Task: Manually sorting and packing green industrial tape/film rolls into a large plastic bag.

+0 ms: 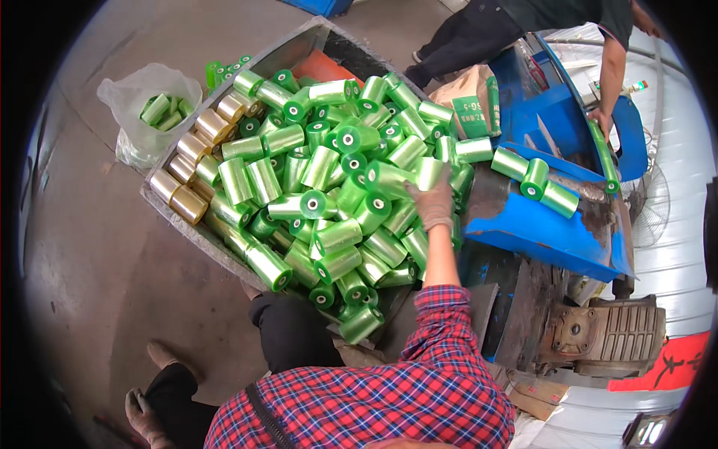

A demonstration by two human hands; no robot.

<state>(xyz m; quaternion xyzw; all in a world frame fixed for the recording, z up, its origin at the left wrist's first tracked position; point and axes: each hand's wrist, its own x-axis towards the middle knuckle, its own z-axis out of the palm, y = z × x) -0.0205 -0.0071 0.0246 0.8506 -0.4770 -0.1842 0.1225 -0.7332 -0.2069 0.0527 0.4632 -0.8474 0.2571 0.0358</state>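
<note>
My right hand (434, 202), in a greyish glove, reaches over the heap and has its fingers round a roll of green film (429, 172). Around it lie many more green film rolls (319, 168), piled at all angles in a large grey-edged bin (168, 212). Down at the lower left hangs my left hand (143, 416), also gloved. It is away from the rolls, its fingers loosely extended with nothing in them.
Gold-toned rolls (188, 204) line the bin's left side; beyond stands a clear bag (133, 93) of green rolls. At right, a blue machine (540, 238) bears several rolls above a motor gearbox (609, 340). Another person's hand (600, 124) touches a long green roll (603, 159).
</note>
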